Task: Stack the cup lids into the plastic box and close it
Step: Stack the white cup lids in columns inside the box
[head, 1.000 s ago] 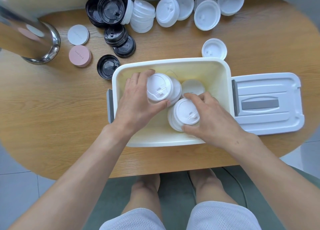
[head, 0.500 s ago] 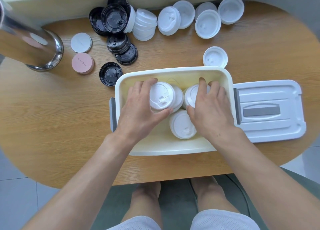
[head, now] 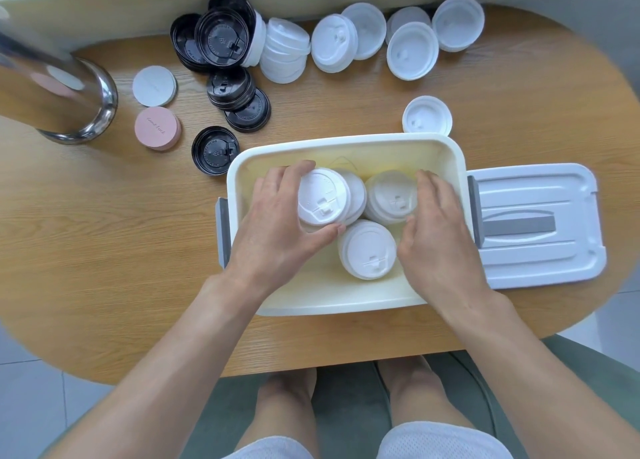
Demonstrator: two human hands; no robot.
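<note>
A cream plastic box [head: 346,301] stands open at the table's front. Inside it are three stacks of white cup lids. My left hand [head: 277,226] grips the left stack [head: 322,197] with fingers above it and thumb below. My right hand [head: 433,237] curls its fingers round the far right stack [head: 389,199], thumb at its near side. The third stack [head: 367,249] stands free between my hands. The box's white lid [head: 540,223] lies flat to the right of the box.
Several white lids [head: 412,50] and black lids [head: 221,38] lie along the table's far edge, and one white lid [head: 427,116] sits just behind the box. A steel cylinder [head: 52,88] and two round coasters [head: 157,128] are at the far left.
My right hand left the near stack, reached to the far right stack, and now curls round it from the right. My left hand kept hold of the left stack.
</note>
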